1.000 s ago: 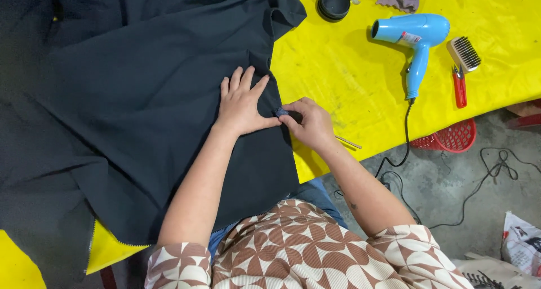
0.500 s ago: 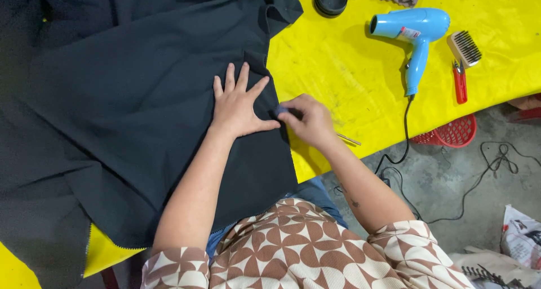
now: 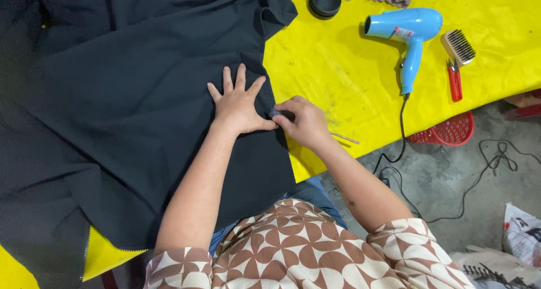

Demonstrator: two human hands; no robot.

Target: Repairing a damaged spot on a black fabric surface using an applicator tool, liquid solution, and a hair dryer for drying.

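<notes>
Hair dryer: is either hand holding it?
No: the blue hair dryer lies alone on the yellow table cover, while the left hand and right hand rest on the dark fabric.

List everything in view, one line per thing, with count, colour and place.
dark fabric: one, dark grey, spread over the table's left part
table cover: one, yellow, under everything
hair dryer: one, light blue, upper right, cord running off the edge
brush: one, wooden with dark bristles, right of the dryer
red-handled tool: one, below the brush
round container: one, black, top centre
basket: one, red, on the floor
left hand: flat on the fabric, fingers spread
right hand: pinching something small at the fabric's edge
</notes>
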